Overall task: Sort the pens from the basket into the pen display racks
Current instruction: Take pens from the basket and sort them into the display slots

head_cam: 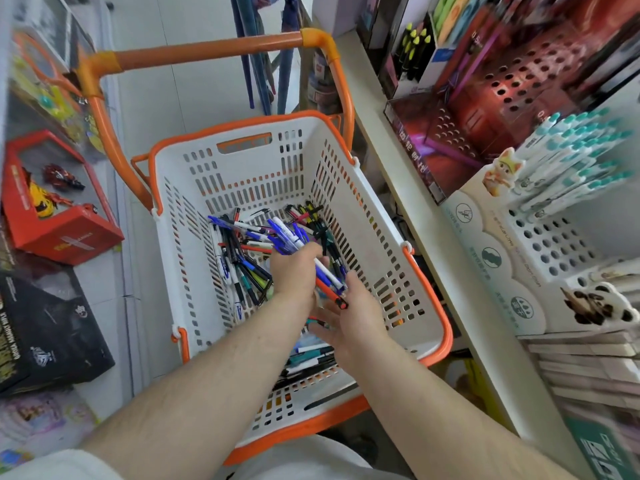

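Observation:
A white basket (pixel 346 188) with orange rim and handle stands on the floor below me, its bottom littered with loose pens (pixel 239 258) in blue, black, white and red. My left hand (pixel 294 271) reaches into it and grips a bunch of pens (pixel 291 237), mostly blue and white, that fan out past the fingers. My right hand (pixel 353 317) is just beside it, fingers spread, touching an orange pen (pixel 329 292) that sticks out of the bunch. On the shelf at right stand a white pen rack (pixel 540 237) with teal-capped pens and a red pen rack (pixel 512 95) with holes.
A white shelf edge (pixel 415 216) runs along the basket's right side. Boxed toys, one red (pixel 59 202) and one black (pixel 45 323), lie on the left. A yellow-tipped marker box (pixel 415 53) stands at the shelf's back. Stacked pale boxes (pixel 588 368) sit lower right.

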`<state>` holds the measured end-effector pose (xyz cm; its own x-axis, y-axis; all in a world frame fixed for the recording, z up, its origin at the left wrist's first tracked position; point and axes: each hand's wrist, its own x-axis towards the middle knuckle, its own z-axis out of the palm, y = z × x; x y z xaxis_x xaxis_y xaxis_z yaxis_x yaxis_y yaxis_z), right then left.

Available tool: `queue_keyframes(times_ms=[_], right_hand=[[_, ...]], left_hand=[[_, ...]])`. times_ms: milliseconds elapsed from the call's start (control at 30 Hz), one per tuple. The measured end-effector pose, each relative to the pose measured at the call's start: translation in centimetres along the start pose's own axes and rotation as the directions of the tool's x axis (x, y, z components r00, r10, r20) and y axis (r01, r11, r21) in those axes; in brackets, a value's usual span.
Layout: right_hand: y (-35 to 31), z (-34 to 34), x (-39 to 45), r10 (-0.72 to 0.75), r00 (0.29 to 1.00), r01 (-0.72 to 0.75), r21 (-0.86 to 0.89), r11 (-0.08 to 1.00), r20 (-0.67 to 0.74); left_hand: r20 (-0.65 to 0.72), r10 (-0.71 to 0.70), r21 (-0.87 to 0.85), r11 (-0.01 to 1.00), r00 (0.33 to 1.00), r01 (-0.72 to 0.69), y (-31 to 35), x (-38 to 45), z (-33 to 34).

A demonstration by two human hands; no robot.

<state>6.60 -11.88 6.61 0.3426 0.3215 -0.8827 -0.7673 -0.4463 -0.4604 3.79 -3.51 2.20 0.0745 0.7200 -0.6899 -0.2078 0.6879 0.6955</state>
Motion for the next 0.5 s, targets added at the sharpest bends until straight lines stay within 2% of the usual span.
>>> queue_keyframes(times_ms=[200,267,400,500], right_hand=[[-1.9,0.0,-2.2,0.074,0.997,-0.067,0.199,0.978,-0.028],[-1.4,0.8,-1.8,0.044,0.998,-0.031,0.228,0.973,-0.051],[-0.3,1.9,0.2,-0.069,0.970,0.134,0.274,0.952,-0.234],[-0.9,1.4,0.2,-0.068,0.979,0.131,0.336,0.933,-0.191]], left_hand=[[-0.004,0.180,0.148,0.973,0.984,-0.177,1.0,-0.6,0.3],[0.008,0.136,0.070,0.988,0.991,-0.136,1.1,-1.0,0.6],[0.078,-0.037,-0.209,0.977,0.996,0.053,0.8,-2.1,1.7],[0.152,-0.080,-0.232,0.966,0.985,0.114,0.5,-1.8,1.6]])
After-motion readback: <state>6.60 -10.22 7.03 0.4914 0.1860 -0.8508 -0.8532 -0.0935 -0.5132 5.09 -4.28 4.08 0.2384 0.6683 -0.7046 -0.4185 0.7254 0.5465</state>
